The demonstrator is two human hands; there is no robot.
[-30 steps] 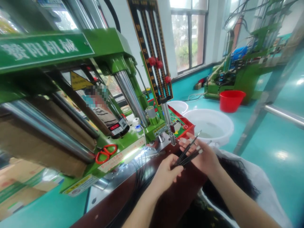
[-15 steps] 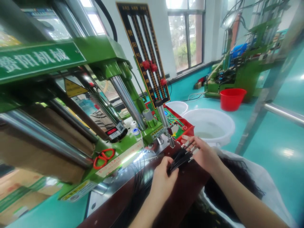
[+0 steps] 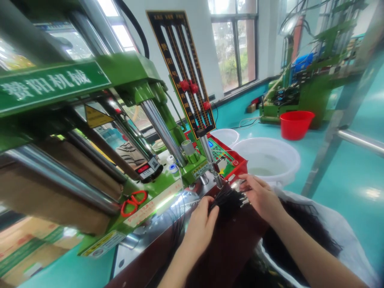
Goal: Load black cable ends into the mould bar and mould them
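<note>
A bundle of black cables [image 3: 228,203] with pale metallic ends lies over the dark red tabletop [image 3: 223,244]. My left hand [image 3: 202,220] is closed round the bundle's left part, thumb and fingers on the cables. At the bundle's right end, my right hand [image 3: 259,196] has its fingers bent near the pale tips; what its fingertips hold is too small to make out. More thin dark cables [image 3: 177,224] trail over the metal plate left of my left hand.
A green press [image 3: 132,72] stands at the left, with red-handled scissors [image 3: 134,203] on its base. Behind my hands is a red control box [image 3: 240,168]. White tub [image 3: 267,160], red bucket [image 3: 297,125] and a white sack [image 3: 345,236] of dark cables are at right.
My right hand has drawn its raised fingers in and lowered slightly toward the cable tips. The cable ends lie more bunched. My left hand stays on the bundle. The view has shifted slightly.
</note>
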